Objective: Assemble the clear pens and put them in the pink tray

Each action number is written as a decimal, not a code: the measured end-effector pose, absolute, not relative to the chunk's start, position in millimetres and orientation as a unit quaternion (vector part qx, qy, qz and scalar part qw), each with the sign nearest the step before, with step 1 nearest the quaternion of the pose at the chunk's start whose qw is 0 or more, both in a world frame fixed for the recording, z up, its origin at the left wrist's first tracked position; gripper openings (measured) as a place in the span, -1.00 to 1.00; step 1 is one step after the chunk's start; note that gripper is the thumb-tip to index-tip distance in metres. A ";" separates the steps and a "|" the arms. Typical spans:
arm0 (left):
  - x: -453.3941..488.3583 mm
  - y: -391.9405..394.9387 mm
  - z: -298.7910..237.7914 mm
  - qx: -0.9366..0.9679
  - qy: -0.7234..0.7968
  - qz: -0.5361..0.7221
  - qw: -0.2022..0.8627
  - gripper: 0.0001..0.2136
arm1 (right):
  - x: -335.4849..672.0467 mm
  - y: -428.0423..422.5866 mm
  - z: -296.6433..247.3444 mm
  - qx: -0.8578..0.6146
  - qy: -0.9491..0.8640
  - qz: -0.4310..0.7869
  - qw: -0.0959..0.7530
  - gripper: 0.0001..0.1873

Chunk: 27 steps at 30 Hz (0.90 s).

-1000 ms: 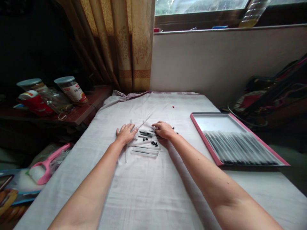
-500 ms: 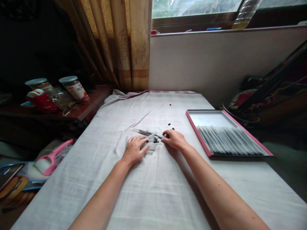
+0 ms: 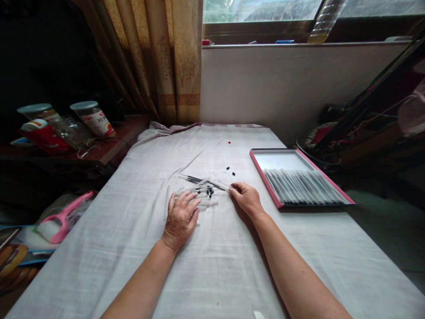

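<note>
A loose pile of clear pen barrels (image 3: pixel 207 203) lies on the white cloth, with thin black pen refills (image 3: pixel 195 180) along its far side and small black pen plugs (image 3: pixel 210 191) among them. My left hand (image 3: pixel 181 219) rests palm down, fingers spread, over the pile's near left part and hides some barrels. At the pile's right end, my right hand (image 3: pixel 247 199) pinches the tip of one clear barrel between thumb and forefinger. Two more black plugs (image 3: pixel 230 171) and a tiny red piece (image 3: pixel 229 142) lie farther off.
To the right sits a pink-edged shallow box (image 3: pixel 267 181) with a row of clear pens (image 3: pixel 303 186) inside. Pink scissors (image 3: pixel 63 221) are beside the bed's left edge. Jars (image 3: pixel 94 118) stand on a brown table (image 3: pixel 109 148) at back left.
The view has swung slightly right. My left hand has drawn back toward me and left off the pile, fingers spreading. My right thumb and forefinger have closed on a barrel's end.
</note>
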<state>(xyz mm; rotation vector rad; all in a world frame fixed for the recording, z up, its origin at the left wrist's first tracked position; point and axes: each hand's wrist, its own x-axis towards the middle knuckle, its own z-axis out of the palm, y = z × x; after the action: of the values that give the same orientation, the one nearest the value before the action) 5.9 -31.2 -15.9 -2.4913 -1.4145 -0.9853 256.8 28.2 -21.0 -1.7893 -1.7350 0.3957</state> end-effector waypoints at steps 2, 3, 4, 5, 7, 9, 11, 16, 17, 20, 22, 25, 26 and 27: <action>12.6 -35.1 -15.9 -0.830 -0.444 -0.332 0.065 -0.72 | 259.4 22.1 -22.0 -0.669 -0.647 0.103 0.352 -0.77; 15.9 -36.9 -15.4 -0.832 -0.435 -0.337 0.072 -0.71 | 259.7 17.9 -21.1 -0.661 -0.648 0.081 0.369 -0.74; 19.2 -38.6 -14.7 -0.833 -0.428 -0.342 0.080 -0.69 | 259.0 12.8 -19.6 -0.649 -0.656 0.068 0.380 -0.71; 22.2 -40.3 -13.7 -0.833 -0.424 -0.345 0.089 -0.68 | 257.0 6.6 -17.7 -0.630 -0.670 0.066 0.387 -0.70; 27.3 -43.7 -11.6 -0.831 -0.422 -0.345 0.106 -0.64 | 249.1 -7.8 -14.1 -0.574 -0.712 0.099 0.392 -0.71; 30.5 -46.5 -10.0 -0.834 -0.423 -0.335 0.118 -0.62 | 237.1 -22.9 -11.5 -0.503 -0.756 0.161 0.388 -0.75; 31.3 -48.0 -9.5 -0.845 -0.414 -0.320 0.110 -0.67 | 225.2 -35.1 -9.8 -0.451 -0.777 0.220 0.380 -0.78; 20.1 -45.2 -10.3 -0.860 -0.407 -0.300 0.066 -0.80 | 222.7 -39.0 -9.6 -0.441 -0.719 0.351 0.407 -0.76; 16.7 -44.4 -10.2 -0.855 -0.415 -0.305 0.065 -0.80 | 228.1 -35.4 -10.4 -0.459 -0.688 0.374 0.419 -0.72; 9.8 -43.8 -9.0 -0.814 -0.463 -0.350 0.022 -0.77 | 248.5 -20.6 -12.5 -0.551 -0.615 0.342 0.448 -0.64; 9.4 -44.7 -7.4 -0.767 -0.506 -0.389 -0.066 -0.77 | 258.7 -10.8 -11.8 -0.624 -0.618 0.237 0.415 -0.68; 12.5 -45.1 -4.2 -0.707 -0.532 -0.426 -0.190 -0.80 | 260.8 0.5 -5.9 -0.695 -0.654 0.126 0.272 -0.75; 13.4 -44.6 -3.2 -0.699 -0.528 -0.435 -0.207 -0.80 | 258.2 3.7 -3.1 -0.707 -0.662 0.112 0.224 -0.76; 13.9 -43.9 -2.2 -0.697 -0.521 -0.446 -0.211 -0.79 | 254.6 6.8 -0.1 -0.715 -0.667 0.105 0.184 -0.77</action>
<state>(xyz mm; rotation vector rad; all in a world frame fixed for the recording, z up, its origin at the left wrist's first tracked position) 13.9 -43.9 -2.2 -2.5429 -1.9007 -1.6262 254.6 6.8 -0.1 -2.0142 -1.8792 0.2964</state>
